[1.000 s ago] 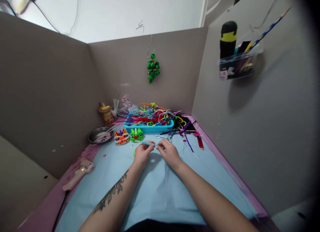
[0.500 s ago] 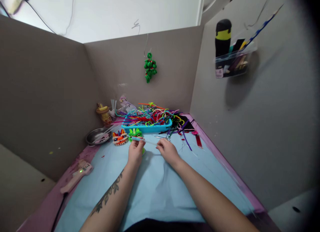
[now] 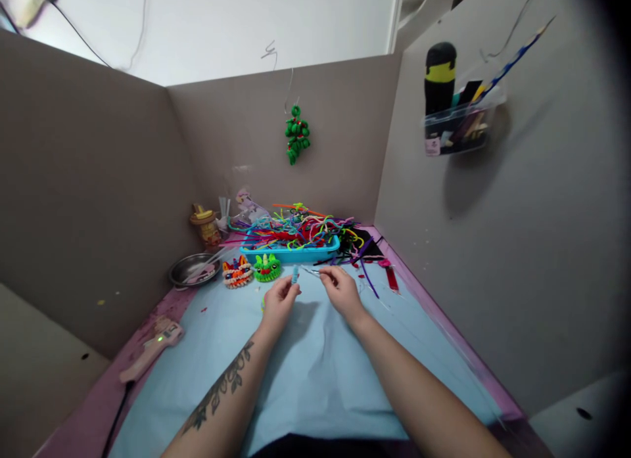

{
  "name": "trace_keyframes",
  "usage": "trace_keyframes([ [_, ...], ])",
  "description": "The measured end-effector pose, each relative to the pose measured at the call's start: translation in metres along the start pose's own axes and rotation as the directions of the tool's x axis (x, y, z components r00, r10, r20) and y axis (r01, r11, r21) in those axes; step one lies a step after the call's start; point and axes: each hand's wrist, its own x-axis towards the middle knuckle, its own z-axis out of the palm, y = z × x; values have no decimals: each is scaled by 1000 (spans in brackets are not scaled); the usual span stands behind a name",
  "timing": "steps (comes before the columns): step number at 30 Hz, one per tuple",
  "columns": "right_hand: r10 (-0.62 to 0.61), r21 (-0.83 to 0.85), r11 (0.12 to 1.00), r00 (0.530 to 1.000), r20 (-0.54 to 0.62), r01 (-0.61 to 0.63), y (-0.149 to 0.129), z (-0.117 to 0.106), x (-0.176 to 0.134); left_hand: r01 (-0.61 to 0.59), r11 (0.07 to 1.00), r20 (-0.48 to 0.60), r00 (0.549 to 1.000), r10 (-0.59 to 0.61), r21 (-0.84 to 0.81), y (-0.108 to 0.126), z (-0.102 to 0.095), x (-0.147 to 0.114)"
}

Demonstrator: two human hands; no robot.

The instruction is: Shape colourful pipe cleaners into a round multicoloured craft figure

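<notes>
My left hand (image 3: 279, 301) is closed, pinching a short light-blue fuzzy pipe cleaner (image 3: 294, 274) that stands upright from the fingertips. Just to its right, my right hand (image 3: 341, 289) is closed on slim silver scissors (image 3: 311, 272). Their tips point left at the pipe cleaner, with a small gap between, and the fingers hide the handles. Beyond my left hand sit a green pipe-cleaner animal head (image 3: 267, 269) and an orange-and-white one (image 3: 237, 273). A bit of yellow-green shows beside my left hand, mostly hidden.
A blue tray (image 3: 290, 255) heaped with colourful pipe cleaners stands at the back. On the left are a metal bowl (image 3: 180, 272) and a pink glue gun (image 3: 152, 353) with a lit green light. Grey panels enclose three sides; a clear tool box (image 3: 458, 133) hangs on the right one.
The pipe cleaner has turned from lying sideways between both hands to upright in my left hand. My right hand has let go of its end and taken the scissors from the table.
</notes>
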Motion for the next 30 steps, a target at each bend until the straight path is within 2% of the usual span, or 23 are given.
trace_keyframes([
  [2, 10, 125, 992, 999, 38, -15, -6, 3, -2, -117, 980, 8, 993, 118, 158, -1, 1, -2],
  [4, 50, 191, 979, 995, 91, -67, -8, 5, -3, -207, 946, 40, 978, 204, 249, -1, 0, -4],
  [10, 172, 251, 943, 965, 197, -220, -4, 9, -2, -324, 880, 158, 945, 286, 347, -3, -1, -6],
  [13, 184, 302, 920, 957, 226, -248, -4, 9, -2, -313, 885, 145, 949, 280, 345, -4, -1, -5],
  [20, 243, 439, 831, 933, 266, -342, -7, 8, -1, -169, 955, 56, 985, 160, 242, -5, -2, -3],
  [23, 282, 480, 770, 899, 334, -420, -7, 10, -3, -187, 961, 43, 982, 183, 204, -1, -1, -5],
  [26, 314, 510, 705, 862, 398, -492, -6, 14, -5, -201, 967, 75, 979, 191, 157, 4, 1, -7],
  [28, 315, 526, 684, 855, 412, -506, -5, 16, -6, -207, 965, 96, 976, 194, 161, 6, 1, -7],
  [30, 294, 541, 689, 868, 400, -482, -4, 17, -7, -201, 966, 97, 978, 187, 161, 5, 2, -7],
])
